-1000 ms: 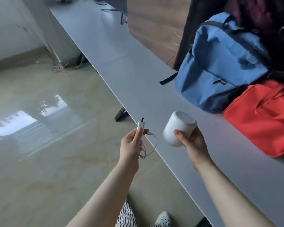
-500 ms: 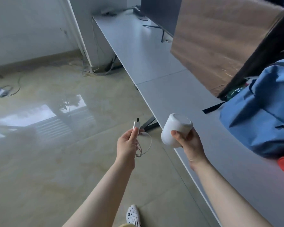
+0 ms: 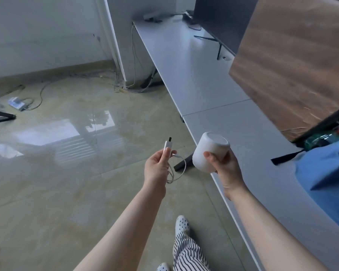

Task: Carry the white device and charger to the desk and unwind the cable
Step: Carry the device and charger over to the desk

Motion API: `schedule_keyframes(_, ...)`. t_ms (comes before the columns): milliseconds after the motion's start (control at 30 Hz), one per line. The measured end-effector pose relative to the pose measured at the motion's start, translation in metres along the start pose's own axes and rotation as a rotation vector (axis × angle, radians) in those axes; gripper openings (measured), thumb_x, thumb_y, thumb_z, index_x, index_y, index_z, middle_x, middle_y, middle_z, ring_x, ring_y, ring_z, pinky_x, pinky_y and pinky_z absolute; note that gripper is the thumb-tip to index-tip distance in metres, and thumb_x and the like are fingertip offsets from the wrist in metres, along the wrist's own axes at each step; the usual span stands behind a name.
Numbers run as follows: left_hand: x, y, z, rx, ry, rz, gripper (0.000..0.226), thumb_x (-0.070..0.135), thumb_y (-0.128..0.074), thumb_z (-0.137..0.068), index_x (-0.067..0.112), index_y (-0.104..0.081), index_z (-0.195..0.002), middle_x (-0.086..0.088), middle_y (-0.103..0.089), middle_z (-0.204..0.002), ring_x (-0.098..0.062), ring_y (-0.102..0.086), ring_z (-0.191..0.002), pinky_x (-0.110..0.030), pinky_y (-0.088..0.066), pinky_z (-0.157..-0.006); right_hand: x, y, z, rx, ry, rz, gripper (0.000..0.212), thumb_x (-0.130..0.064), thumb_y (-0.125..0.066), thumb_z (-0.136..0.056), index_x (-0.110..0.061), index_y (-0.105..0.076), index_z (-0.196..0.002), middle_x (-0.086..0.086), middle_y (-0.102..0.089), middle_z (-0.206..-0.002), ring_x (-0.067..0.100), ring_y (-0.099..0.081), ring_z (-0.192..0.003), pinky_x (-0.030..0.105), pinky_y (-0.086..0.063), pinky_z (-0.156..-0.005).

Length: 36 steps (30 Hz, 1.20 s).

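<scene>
My right hand (image 3: 226,168) grips a white cylindrical device (image 3: 210,151), tilted, held in the air just over the front edge of the long grey desk (image 3: 243,133). My left hand (image 3: 157,167) is closed around a small white charger (image 3: 167,146) with a dark plug tip pointing up. Its thin white cable (image 3: 179,170) hangs in loose loops below my left fingers, over the floor. The two hands are apart, roughly a hand's width between them.
A blue backpack (image 3: 329,177) lies on the desk at the right. A tilted wooden board (image 3: 294,61) and a dark monitor (image 3: 221,20) stand further back. Loose cables (image 3: 129,87) and a small device (image 3: 17,103) lie on the glossy tiled floor.
I have walked along the desk: the red bag has left the view and the backpack has slid to the right edge. Both hands hold their objects as before.
</scene>
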State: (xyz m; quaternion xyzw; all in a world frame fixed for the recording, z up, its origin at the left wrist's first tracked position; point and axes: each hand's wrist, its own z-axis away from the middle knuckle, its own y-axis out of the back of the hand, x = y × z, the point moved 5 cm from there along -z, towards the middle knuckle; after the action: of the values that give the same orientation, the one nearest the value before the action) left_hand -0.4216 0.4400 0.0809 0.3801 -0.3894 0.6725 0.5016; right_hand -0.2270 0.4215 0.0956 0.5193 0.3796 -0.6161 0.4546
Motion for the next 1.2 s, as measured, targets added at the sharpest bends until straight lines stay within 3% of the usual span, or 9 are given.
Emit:
schedule_keyframes(133, 0.009, -0.017, -0.040, 0.019, 0.002, -0.020, 0.022, 0.034, -0.059, -0.092, 0.022, -0.073, -0.080, -0.001, -0.063, -0.086, -0.011, -0.030, -0.056, -0.023, -0.030, -0.053, -0.006, 0.003, -0.042, 0.012, 0.007, -0.011, 0.065, -0.048, -0.076, -0.052, -0.028, -0.059, -0.112, -0.010, -0.066, -0.101, -0.007, -0.063, -0.084, 0.022, -0.052, -0.073)
schedule_keyframes(500, 0.041, -0.065, -0.136, 0.036, 0.002, -0.040, 0.023, 0.035, -0.058, -0.092, 0.022, -0.073, -0.080, -0.004, -0.056, -0.086, -0.011, -0.029, -0.058, -0.024, -0.029, -0.055, -0.022, 0.002, -0.161, 0.015, -0.015, 0.044, 0.070, -0.052, -0.075, -0.053, -0.028, -0.058, -0.117, -0.008, -0.065, -0.109, -0.007, -0.062, -0.088, 0.027, -0.049, -0.078)
schedule_keyframes(800, 0.059, -0.072, -0.203, 0.057, 0.039, -0.072, 0.026, 0.037, -0.057, -0.093, 0.022, -0.074, -0.080, -0.002, -0.043, -0.071, -0.010, -0.026, -0.051, -0.023, -0.026, -0.050, -0.025, -0.026, -0.227, 0.003, -0.044, 0.032, 0.067, -0.050, -0.075, -0.053, -0.029, -0.058, -0.114, -0.009, -0.066, -0.109, -0.006, -0.062, -0.090, 0.028, -0.050, -0.082)
schedule_keyframes(967, 0.065, -0.070, -0.253, 0.034, 0.050, -0.093, 0.025, 0.038, -0.058, -0.092, 0.025, -0.074, -0.078, -0.005, -0.042, -0.074, -0.009, -0.026, -0.049, -0.024, -0.026, -0.050, -0.019, -0.043, -0.265, 0.044, -0.059, 0.042, 0.065, -0.051, -0.075, -0.053, -0.031, -0.058, -0.112, -0.010, -0.066, -0.109, -0.005, -0.062, -0.092, 0.031, -0.051, -0.085)
schedule_keyframes(1200, 0.083, -0.060, -0.319, -0.001, 0.099, -0.129, 0.026, 0.036, -0.057, -0.093, 0.018, -0.075, -0.087, 0.012, -0.048, -0.055, -0.009, -0.028, -0.052, -0.018, -0.029, -0.048, -0.017, -0.078, -0.315, 0.113, -0.080, 0.045, 0.064, -0.052, -0.075, -0.055, -0.033, -0.058, -0.114, -0.011, -0.065, -0.112, -0.002, -0.062, -0.098, 0.039, -0.052, -0.091)
